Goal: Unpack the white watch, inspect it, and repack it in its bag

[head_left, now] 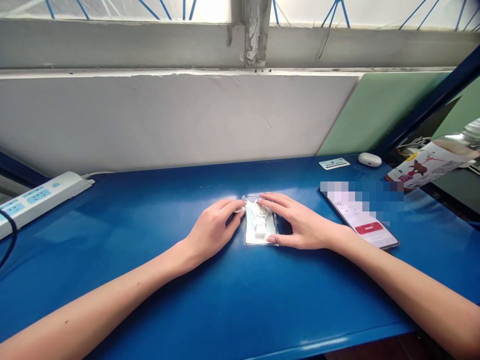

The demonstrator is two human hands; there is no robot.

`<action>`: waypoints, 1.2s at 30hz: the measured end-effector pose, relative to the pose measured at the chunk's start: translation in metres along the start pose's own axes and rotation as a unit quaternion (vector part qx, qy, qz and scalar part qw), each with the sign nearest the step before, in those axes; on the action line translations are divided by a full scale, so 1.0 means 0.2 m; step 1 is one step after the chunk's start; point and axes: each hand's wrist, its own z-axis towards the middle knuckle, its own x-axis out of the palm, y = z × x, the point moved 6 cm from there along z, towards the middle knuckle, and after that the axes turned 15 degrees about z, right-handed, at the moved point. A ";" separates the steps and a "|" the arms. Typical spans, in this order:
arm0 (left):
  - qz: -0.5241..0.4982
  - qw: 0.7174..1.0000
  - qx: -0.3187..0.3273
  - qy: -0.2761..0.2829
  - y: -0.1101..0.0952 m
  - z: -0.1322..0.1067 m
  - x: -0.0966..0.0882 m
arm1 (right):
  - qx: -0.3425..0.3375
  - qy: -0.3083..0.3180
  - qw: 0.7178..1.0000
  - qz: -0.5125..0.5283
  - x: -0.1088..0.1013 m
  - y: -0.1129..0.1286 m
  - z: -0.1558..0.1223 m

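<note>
A small clear packet [249, 237] with a white backing lies flat near the middle of the bench [168, 305], right in front of the person. On or inside it, I cannot tell which, sit a white block [260, 230] and a looped white cord [261, 210]. The packet's long axis runs near to far; the block is toward its near end, the cord toward its far end.

The handling looks underway: block and cord are together at the packet, and neither is set apart on the bench. How much is left, I cannot judge.

The left hand [215, 225] appears to pinch the packet's far left edge, thumb and forefinger close together. The right hand [305, 223] is spread loosely, its thumb on the near right corner and fingers over the far right edge, clenching nothing.

Farther right lie a phone [369, 228], a printed card [334, 163] and a rounded white case [369, 160], beside a tilted bottle [431, 164]. At far left is a power strip [45, 195].
</note>
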 end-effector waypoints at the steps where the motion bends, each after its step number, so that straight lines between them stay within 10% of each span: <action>1: -0.004 1.000 0.001 -0.006 0.00 0.00 -0.01 | 0.000 0.002 1.000 0.002 0.00 0.00 0.00; 13: 0.045 0.989 -0.138 -0.001 0.11 0.06 -0.10 | 0.018 0.019 1.000 0.004 0.01 -0.01 0.00; 36: 0.053 0.988 -0.122 0.075 0.06 0.01 -0.01 | 0.080 0.046 0.996 -0.016 0.01 -0.05 0.01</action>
